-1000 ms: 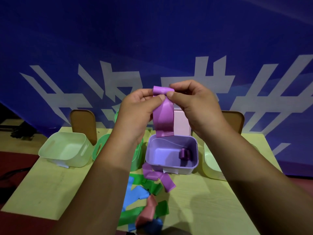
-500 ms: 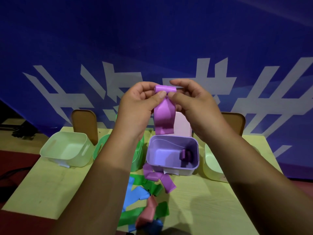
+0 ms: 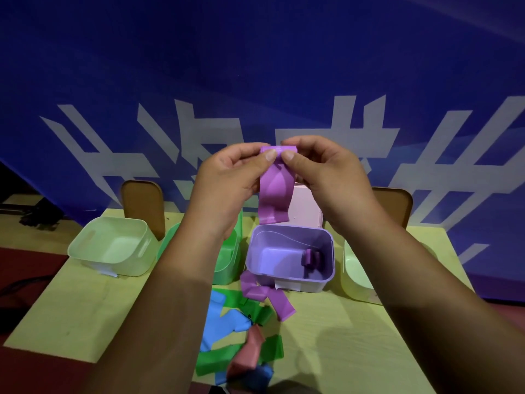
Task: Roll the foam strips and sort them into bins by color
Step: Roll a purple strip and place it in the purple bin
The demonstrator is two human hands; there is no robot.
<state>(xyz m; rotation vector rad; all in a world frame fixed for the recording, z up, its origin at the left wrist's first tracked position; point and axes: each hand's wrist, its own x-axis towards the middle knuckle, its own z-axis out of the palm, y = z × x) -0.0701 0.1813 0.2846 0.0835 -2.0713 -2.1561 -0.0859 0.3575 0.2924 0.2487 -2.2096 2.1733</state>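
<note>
Above the worktop [image 3: 355,331], both hands are raised in front of a blue backdrop [image 3: 255,52] with white markings. The left hand [image 3: 230,177] and the right hand [image 3: 326,172] each close a grip on the rolled top end of a purple foam strip [image 3: 275,194], thumbs pressed on the near side of the roll and fingers curled behind it. The unrolled tail of the strip hangs straight down, its lower edge curling just above the far rim of the purple bin [image 3: 287,277]. Inside that bin, against its right wall, sits a small rolled purple piece [image 3: 311,258]. A pink bin [image 3: 308,206] stands just behind the purple one. To the left is a green bin [image 3: 227,260], partly hidden by the left forearm, and further left a pale green bin [image 3: 110,248]; another pale bin [image 3: 355,277] sits to the right. In front of the purple bin lies a loose purple strip [image 3: 270,297], touching a heap of green strips [image 3: 241,356], a blue strip [image 3: 224,319] and a red strip [image 3: 248,351].
</note>
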